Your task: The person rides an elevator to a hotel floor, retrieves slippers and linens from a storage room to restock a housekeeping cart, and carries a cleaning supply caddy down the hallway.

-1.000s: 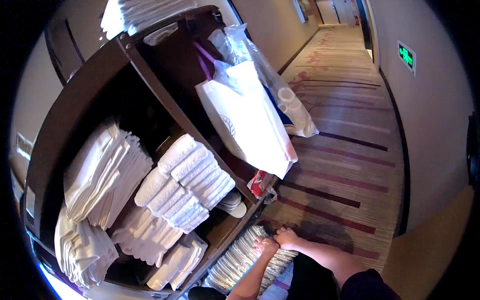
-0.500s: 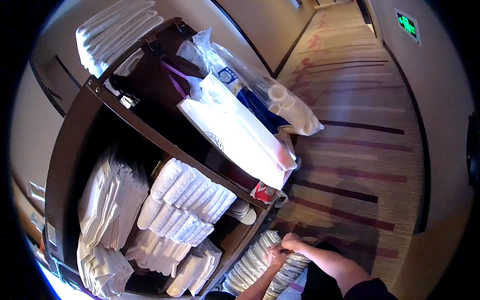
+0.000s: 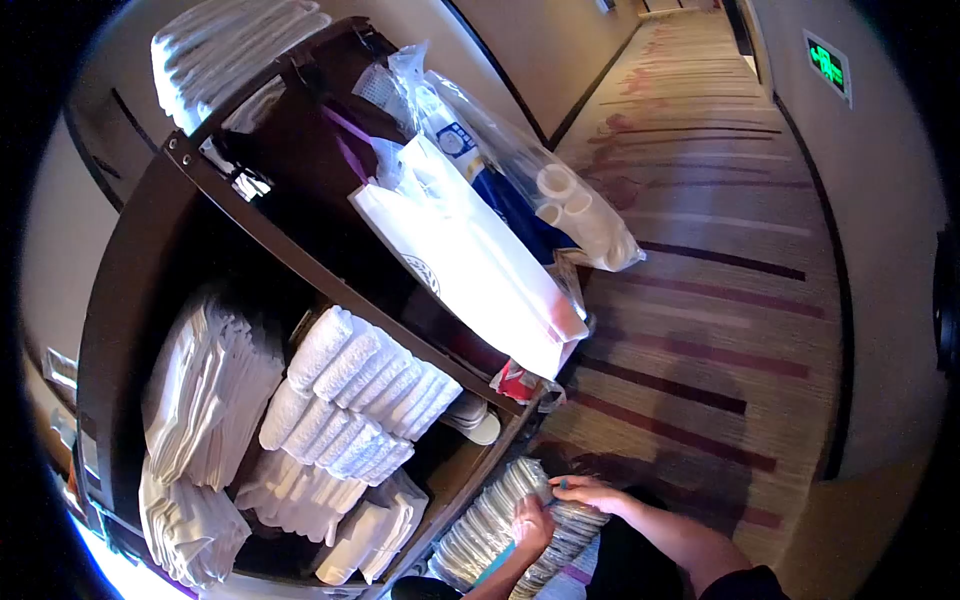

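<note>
A long row of clear plastic-wrapped packets point(image 3: 485, 525) stands packed together at the bottom centre, beside the cart. My left hand point(image 3: 532, 524) is over the middle of the row with its fingers curled in; whatever it may hold is too small to make out. Just to the right, my right hand point(image 3: 585, 492) reaches to the far end of the packets, its fingers pinched near a small teal bit. What lies between those fingers is unclear. The two hands are slightly apart.
A dark cart point(image 3: 250, 215) on the left holds rolled white towels point(image 3: 350, 385), folded white linen point(image 3: 205, 390) and slippers point(image 3: 478, 424). A white paper bag point(image 3: 470, 260) and a clear bag of rolls point(image 3: 585, 220) hang at its end. Striped carpet point(image 3: 700, 330) runs down the corridor.
My hands were together at the packets; now they are a little apart, my left hand nearer to me. The view has also shifted, with the cart tilting differently in it.
</note>
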Demonstrator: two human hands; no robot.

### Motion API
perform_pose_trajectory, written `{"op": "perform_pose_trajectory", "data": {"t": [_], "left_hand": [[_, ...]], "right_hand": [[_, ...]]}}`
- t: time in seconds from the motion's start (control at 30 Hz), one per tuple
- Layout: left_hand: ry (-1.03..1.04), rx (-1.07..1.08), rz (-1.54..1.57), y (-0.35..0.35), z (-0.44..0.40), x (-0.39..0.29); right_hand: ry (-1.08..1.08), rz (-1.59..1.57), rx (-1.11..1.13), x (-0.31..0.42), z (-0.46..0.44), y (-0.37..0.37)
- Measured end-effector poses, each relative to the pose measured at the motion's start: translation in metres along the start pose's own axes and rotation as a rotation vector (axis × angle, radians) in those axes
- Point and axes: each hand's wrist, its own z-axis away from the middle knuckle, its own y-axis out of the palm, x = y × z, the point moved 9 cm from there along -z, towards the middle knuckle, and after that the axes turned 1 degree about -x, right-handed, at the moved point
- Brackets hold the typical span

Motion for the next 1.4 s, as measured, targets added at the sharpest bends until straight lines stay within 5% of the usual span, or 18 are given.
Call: {"op": "perform_pose_trajectory", "data": {"t": [0.1,0.17,0.3,0.33,0.53,0.57,0.77,0.83,0.93,1.1,1.13,1.2,1.23,1.33,1.4], "left_hand": [[-0.167,0.053,-0.062,0.0,0.007,0.016],[-0.173,0.116,-0.288,0.023,0.001,0.038],[-0.27,0.459,-0.227,0.059,-0.001,0.067],[0.001,0.325,-0.141,0.045,-0.002,0.04],[-0.449,0.234,0.063,0.011,0.007,0.043],[-0.408,0.257,0.144,0.02,0.004,0.053],[-0.428,0.317,0.109,0.011,-0.013,0.053],[-0.42,0.39,0.194,0.011,-0.013,0.054],[-0.405,0.444,0.424,0.01,-0.001,0.063],[-0.495,0.446,0.826,0.017,0.011,0.068],[-0.503,0.5,0.8,0.018,0.012,0.07],[-0.38,0.747,0.728,0.052,0.016,0.083],[-0.283,0.757,0.445,0.059,0.016,0.082],[0.646,0.268,0.097,0.088,0.014,0.079],[-0.512,0.429,0.675,0.079,0.005,0.086]], "right_hand": [[-0.177,0.044,-0.143,-0.044,-0.027,-0.008],[-0.126,0.646,-0.246,-0.042,-0.032,-0.01],[-0.143,1.2,-0.263,0.015,-0.028,0.004],[-0.288,1.179,-0.185,0.023,-0.027,0.004],[-0.237,1.202,-0.195,0.034,-0.008,-0.017],[-0.413,1.254,-0.236,0.05,0.001,-0.01],[-0.46,1.335,-0.331,0.06,-0.038,0.01],[-0.335,1.149,-0.141,0.062,-0.042,0.014],[-0.463,0.816,-0.543,0.092,0.019,-0.005],[0.019,1.1,-0.151,0.028,0.072,0.019],[-0.061,1.229,-0.206,0.03,0.084,0.032],[-0.086,1.247,-0.208,0.034,0.087,0.047],[-0.005,1.256,-0.206,0.042,0.09,0.052],[-0.022,1.295,-0.266,0.041,0.087,0.062],[-0.048,1.277,-0.246,0.048,0.094,0.064]]}}
